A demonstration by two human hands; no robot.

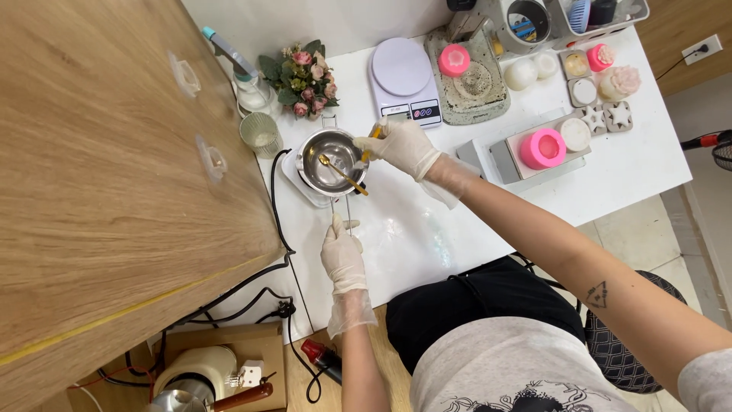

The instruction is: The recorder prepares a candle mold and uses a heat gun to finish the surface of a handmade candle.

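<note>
A small steel melting pot (329,159) sits on a white electric warmer (293,179) on the white table (648,168). My gloved left hand (342,258) grips the pot's long handle (349,210) near the table's front. Just right of the pot's rim, my gloved right hand (402,145) pinches a small yellow-orange item (372,139). A gold spoon (341,173) lies across the pot, its bowl inside.
A white kitchen scale (402,76), a bouquet of pink flowers (301,76), a glass cup (261,134) and a spray bottle (244,76) stand behind the pot. Pink silicone moulds (543,148), candles and trays fill the right side. A wooden cabinet (107,175) stands on the left, cables below.
</note>
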